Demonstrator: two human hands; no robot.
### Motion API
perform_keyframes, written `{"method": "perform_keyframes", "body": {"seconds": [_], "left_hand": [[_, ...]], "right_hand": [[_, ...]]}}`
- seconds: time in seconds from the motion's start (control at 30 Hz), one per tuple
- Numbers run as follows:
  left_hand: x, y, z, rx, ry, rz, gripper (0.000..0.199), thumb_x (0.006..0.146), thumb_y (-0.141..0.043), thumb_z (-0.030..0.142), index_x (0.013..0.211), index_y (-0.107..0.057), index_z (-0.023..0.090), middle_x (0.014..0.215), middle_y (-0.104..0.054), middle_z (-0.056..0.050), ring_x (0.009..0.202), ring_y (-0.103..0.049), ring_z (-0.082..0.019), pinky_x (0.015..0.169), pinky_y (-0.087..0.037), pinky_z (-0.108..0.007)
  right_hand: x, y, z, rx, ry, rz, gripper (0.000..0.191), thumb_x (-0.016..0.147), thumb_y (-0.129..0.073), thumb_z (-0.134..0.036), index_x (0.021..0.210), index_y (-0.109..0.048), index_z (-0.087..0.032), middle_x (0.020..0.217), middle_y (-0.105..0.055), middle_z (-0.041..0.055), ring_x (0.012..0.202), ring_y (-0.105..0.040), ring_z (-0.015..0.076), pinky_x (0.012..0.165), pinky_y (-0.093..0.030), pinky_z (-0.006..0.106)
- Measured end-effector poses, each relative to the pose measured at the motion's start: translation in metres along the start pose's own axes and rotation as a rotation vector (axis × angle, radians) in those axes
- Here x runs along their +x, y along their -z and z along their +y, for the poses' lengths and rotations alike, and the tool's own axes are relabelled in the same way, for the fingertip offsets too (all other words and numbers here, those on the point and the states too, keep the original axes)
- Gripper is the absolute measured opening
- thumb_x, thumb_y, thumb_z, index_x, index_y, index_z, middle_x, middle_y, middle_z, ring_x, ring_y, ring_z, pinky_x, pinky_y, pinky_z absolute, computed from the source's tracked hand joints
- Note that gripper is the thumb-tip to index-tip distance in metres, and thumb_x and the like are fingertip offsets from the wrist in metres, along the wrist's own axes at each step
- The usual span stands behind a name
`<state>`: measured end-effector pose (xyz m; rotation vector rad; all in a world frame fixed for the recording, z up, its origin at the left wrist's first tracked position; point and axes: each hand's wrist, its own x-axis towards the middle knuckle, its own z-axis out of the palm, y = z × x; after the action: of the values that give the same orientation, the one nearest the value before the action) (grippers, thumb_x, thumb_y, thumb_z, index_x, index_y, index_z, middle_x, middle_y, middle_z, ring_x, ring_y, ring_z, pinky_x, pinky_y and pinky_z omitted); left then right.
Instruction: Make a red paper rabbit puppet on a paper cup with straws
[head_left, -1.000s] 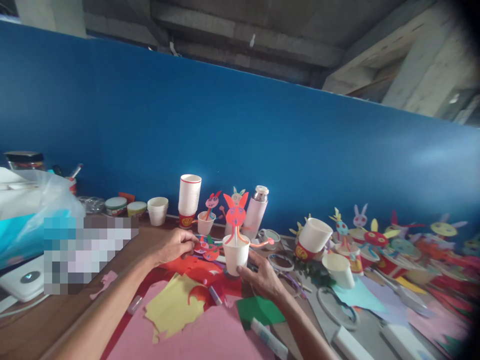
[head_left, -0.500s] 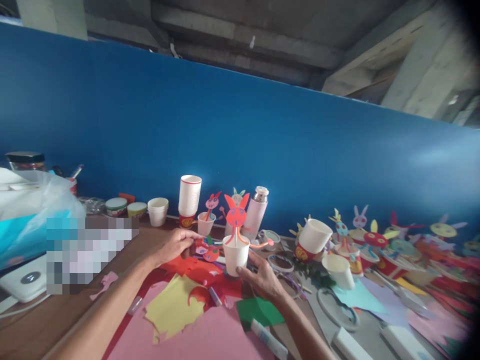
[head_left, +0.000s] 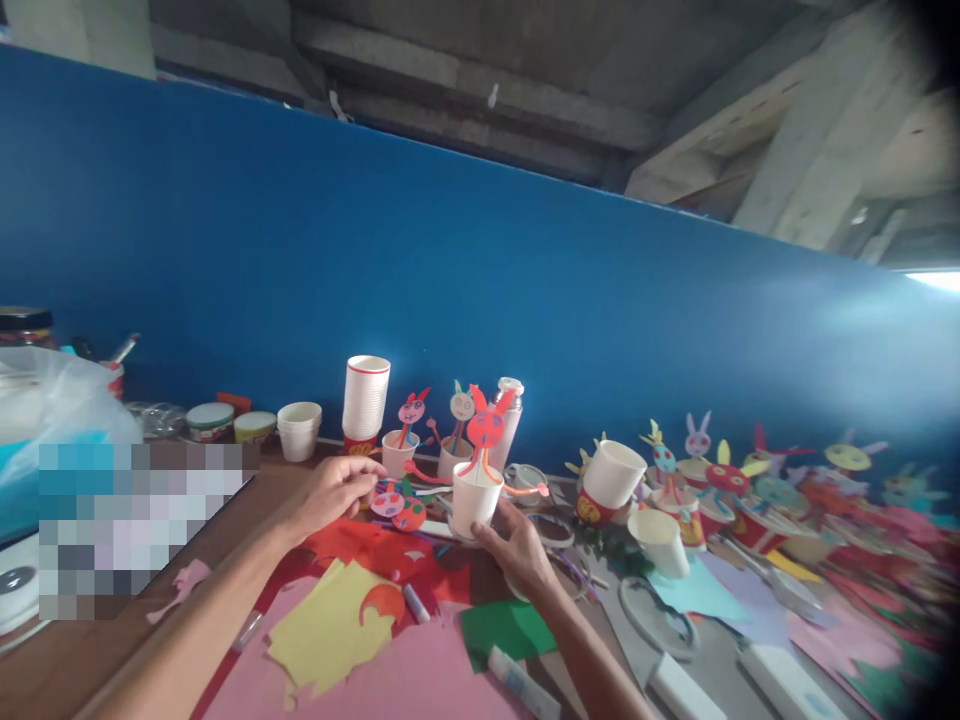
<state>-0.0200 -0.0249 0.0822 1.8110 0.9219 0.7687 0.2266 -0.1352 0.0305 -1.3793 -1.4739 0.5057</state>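
A white paper cup (head_left: 475, 500) with a red paper-headed figure (head_left: 486, 430) standing in it is held by my right hand (head_left: 517, 548), thumb on the front and fingers behind. To the left, my left hand (head_left: 341, 490) has its fingers bent together near a pink paper face (head_left: 388, 503) and a red one (head_left: 409, 515); whether it holds something between the fingertips is too small to tell. Two similar cup figures, one with a pink face (head_left: 411, 411) and one with a pale face (head_left: 463, 405), stand just behind.
A tall cup stack (head_left: 367, 398), a flask (head_left: 510, 412) and small tubs (head_left: 210, 420) line the blue partition (head_left: 450, 250). Yellow paper (head_left: 330, 625), green paper (head_left: 506, 630) and a glue tube (head_left: 523, 682) lie in front. Several cup figures, a tape ring (head_left: 660, 615) and a tilted cup (head_left: 615, 476) are at right.
The held cup has turned and shifted slightly right relative to the figures behind, uncovering the pale-faced one. My left hand has moved slightly away from the cup. The view has shifted a little.
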Motion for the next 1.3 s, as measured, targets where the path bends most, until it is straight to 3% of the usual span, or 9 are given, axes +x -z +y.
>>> {"method": "perform_keyframes", "body": {"seconds": [0.1,0.23,0.33,0.43,0.67,0.83,1.0,1.13,1.3], "left_hand": [[-0.005,-0.018,0.004,-0.035,-0.009,-0.164,0.032,0.072,-0.048,0.040,0.084,-0.059,0.013,0.055,-0.053,0.002,0.045,-0.044,-0.008,0.046,-0.035,-0.020],[-0.013,-0.064,-0.004,-0.056,-0.031,-0.310,0.029,0.076,-0.043,0.038,0.083,-0.058,0.013,0.052,-0.050,0.003,0.041,-0.039,-0.007,0.042,-0.031,-0.019],[-0.021,-0.095,-0.015,-0.026,-0.134,-0.248,0.025,0.077,-0.045,0.033,0.071,-0.059,0.013,0.051,-0.042,0.004,0.046,-0.039,-0.008,0.045,-0.032,-0.019],[-0.030,-0.112,-0.026,-0.028,-0.094,-0.232,0.027,0.079,-0.041,0.036,0.073,-0.058,0.016,0.053,-0.042,0.004,0.043,-0.041,-0.009,0.041,-0.034,-0.020],[-0.037,-0.115,-0.034,0.186,-0.234,-0.094,0.026,0.080,-0.042,0.035,0.076,-0.062,0.018,0.059,-0.056,-0.001,0.058,-0.053,-0.014,0.056,-0.042,-0.022],[-0.040,-0.114,-0.030,0.130,-0.197,-0.096,0.030,0.084,-0.034,0.035,0.080,-0.058,0.018,0.063,-0.056,0.000,0.047,-0.051,-0.010,0.045,-0.040,-0.018],[-0.041,-0.115,-0.033,0.259,-0.329,0.029,0.026,0.084,-0.037,0.028,0.072,-0.058,0.018,0.065,-0.059,-0.002,0.062,-0.057,-0.013,0.061,-0.043,-0.021],[-0.037,-0.116,-0.040,0.222,-0.318,0.142,0.023,0.083,-0.040,0.028,0.078,-0.061,0.019,0.076,-0.062,-0.004,0.071,-0.060,-0.015,0.068,-0.045,-0.023],[-0.027,-0.113,-0.051,0.087,-0.278,0.286,0.023,0.080,-0.045,0.030,0.088,-0.065,0.023,0.088,-0.066,-0.006,0.087,-0.061,-0.018,0.080,-0.045,-0.027]], "right_hand": [[0.002,-0.002,0.008,0.100,-0.020,0.045,0.047,0.073,-0.057,-0.039,0.114,-0.049,-0.016,0.104,-0.063,0.0079,0.094,-0.057,0.0253,0.081,-0.046,0.036],[0.003,-0.005,0.014,0.162,-0.028,0.051,0.045,0.073,-0.056,-0.040,0.111,-0.049,-0.016,0.103,-0.063,0.0086,0.092,-0.059,0.0245,0.079,-0.047,0.036],[0.001,-0.008,0.014,0.130,-0.026,0.062,0.044,0.073,-0.057,-0.041,0.109,-0.051,-0.016,0.102,-0.063,0.0090,0.093,-0.058,0.0255,0.079,-0.046,0.037],[0.000,-0.010,0.012,0.149,-0.016,0.051,0.043,0.074,-0.056,-0.040,0.110,-0.051,-0.017,0.101,-0.063,0.0081,0.094,-0.058,0.0253,0.081,-0.046,0.037],[-0.002,-0.016,0.011,0.188,0.010,0.003,0.036,0.077,-0.054,-0.033,0.108,-0.053,-0.017,0.099,-0.064,0.0066,0.091,-0.059,0.0239,0.079,-0.046,0.034],[-0.006,-0.023,0.009,0.125,0.031,0.009,0.032,0.075,-0.054,-0.028,0.105,-0.056,-0.016,0.095,-0.064,0.0043,0.088,-0.058,0.0212,0.078,-0.045,0.030],[-0.010,-0.028,0.000,0.096,0.039,-0.004,0.029,0.074,-0.054,-0.021,0.102,-0.057,-0.016,0.088,-0.064,0.0023,0.081,-0.057,0.0189,0.074,-0.045,0.026],[-0.011,-0.031,-0.001,0.070,0.005,0.025,0.026,0.074,-0.055,-0.023,0.099,-0.058,-0.016,0.081,-0.064,0.0022,0.072,-0.057,0.0176,0.069,-0.046,0.025],[-0.010,-0.034,0.003,0.122,-0.034,0.058,0.033,0.076,-0.054,-0.029,0.106,-0.055,-0.015,0.087,-0.064,0.0049,0.076,-0.059,0.0192,0.067,-0.046,0.025]]}}
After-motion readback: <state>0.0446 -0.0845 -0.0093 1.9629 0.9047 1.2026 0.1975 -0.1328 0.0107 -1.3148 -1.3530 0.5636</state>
